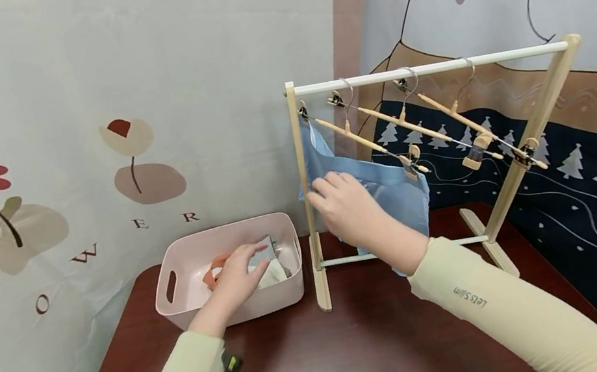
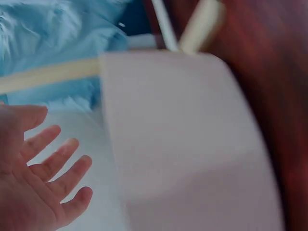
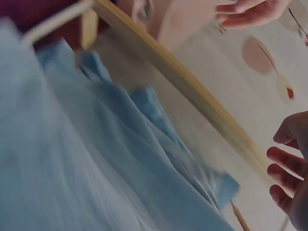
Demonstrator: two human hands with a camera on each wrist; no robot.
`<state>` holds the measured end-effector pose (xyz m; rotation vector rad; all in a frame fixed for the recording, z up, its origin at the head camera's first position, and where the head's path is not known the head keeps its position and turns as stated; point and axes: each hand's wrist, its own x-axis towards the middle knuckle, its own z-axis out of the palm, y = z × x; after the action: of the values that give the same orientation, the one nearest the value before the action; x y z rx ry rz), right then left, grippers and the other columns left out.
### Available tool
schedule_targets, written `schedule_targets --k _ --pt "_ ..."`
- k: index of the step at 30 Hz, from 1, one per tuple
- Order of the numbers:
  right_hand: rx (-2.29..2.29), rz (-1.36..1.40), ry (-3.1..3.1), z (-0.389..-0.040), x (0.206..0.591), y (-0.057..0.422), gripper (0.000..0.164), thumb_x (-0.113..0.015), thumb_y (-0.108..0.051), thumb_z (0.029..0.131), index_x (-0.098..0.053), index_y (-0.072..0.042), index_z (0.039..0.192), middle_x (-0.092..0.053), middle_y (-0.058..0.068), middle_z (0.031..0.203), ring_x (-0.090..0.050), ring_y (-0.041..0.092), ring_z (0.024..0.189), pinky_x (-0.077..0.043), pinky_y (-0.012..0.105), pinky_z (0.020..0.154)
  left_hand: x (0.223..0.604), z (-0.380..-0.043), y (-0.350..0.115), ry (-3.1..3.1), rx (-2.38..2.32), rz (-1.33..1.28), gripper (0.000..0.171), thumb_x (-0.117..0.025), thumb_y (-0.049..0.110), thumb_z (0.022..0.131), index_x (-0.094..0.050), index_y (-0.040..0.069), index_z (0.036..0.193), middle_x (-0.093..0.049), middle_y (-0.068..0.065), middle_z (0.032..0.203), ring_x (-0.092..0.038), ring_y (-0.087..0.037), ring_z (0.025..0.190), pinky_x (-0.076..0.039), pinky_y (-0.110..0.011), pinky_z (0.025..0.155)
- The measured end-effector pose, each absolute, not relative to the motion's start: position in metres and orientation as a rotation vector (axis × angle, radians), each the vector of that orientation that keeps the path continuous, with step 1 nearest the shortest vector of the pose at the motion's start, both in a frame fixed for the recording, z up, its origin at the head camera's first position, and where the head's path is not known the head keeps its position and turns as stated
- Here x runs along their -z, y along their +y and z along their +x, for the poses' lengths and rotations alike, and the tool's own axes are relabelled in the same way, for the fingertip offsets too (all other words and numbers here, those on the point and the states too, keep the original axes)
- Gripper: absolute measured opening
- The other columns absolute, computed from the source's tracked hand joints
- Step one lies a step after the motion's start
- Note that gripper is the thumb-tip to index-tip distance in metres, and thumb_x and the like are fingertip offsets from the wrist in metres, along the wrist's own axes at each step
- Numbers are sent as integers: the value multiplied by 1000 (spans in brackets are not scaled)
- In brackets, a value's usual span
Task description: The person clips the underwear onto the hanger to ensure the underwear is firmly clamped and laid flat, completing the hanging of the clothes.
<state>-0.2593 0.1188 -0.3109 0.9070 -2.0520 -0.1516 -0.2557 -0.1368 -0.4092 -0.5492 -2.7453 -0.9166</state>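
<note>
My left hand (image 1: pixel 240 273) hovers above a pink plastic basket (image 1: pixel 288 299), its fingers loosely spread and holding nothing. Inside the basket lie an orange cloth item (image 1: pixel 212 278) and some white and grey cloth (image 1: pixel 273 273), partly hidden by that hand. In front of the rack's left post, my right hand (image 1: pixel 346 204) has its fingers loosely bent and empty. Behind it hangs a light blue garment (image 1: pixel 404 201), clipped at its waistband to a wooden clip hanger (image 1: pixel 349 135). In the right wrist view the blue garment (image 3: pixel 125 144) fills the left side, apart from the fingers.
A small wooden rack with a white top rail (image 1: pixel 433 68) stands on the dark red table (image 1: pixel 328 365). Two more clip hangers, a middle one (image 1: pixel 413 127) and a right one (image 1: pixel 455 115), hang from it without clothes. A printed curtain (image 1: pixel 195 65) hangs behind.
</note>
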Motion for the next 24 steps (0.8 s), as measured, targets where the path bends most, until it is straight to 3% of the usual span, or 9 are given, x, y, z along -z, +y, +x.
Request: schedule_targets --k 5,9,15,20,24 --pt "98 947 -2109 -260 346 111 7 -61 -6 80 -65 -10 84 -59 5 85 -50 23 73 -39 33 59 434 -232 -166 -2775 732 -485 36 -62 33 91 -64 13 121 -62 -6 122 -60 -27 108 -48 -49 87" --pt "86 973 -2213 -260 370 102 12 -63 -7 76 -65 -12 88 -59 3 87 -51 22 75 -39 32 58 448 -219 -181 -2742 614 -488 28 -69 32 86 -71 18 110 -67 -1 110 -62 -24 106 -48 -47 86" --pt "60 933 -2494 -261 395 86 15 -60 -15 86 -68 -15 99 -60 0 92 -55 19 79 -45 32 60 461 -217 -188 -2671 482 -500 14 -69 22 86 -72 16 98 -72 1 93 -68 -22 88 -48 -45 78" --pt "-136 909 -2716 -267 411 66 18 -57 -20 92 -67 -17 107 -62 0 105 -58 19 92 -50 33 76 467 -220 -191 -2628 518 -449 11 -67 17 87 -73 10 94 -73 -6 92 -68 -26 87 -47 -48 77" --pt "-392 878 -2816 -272 420 48 23 -57 -21 94 -64 -14 114 -61 2 115 -57 21 108 -48 35 91 471 -221 -194 -2595 550 -448 11 -68 14 86 -73 7 93 -73 -9 92 -68 -28 87 -47 -48 76"
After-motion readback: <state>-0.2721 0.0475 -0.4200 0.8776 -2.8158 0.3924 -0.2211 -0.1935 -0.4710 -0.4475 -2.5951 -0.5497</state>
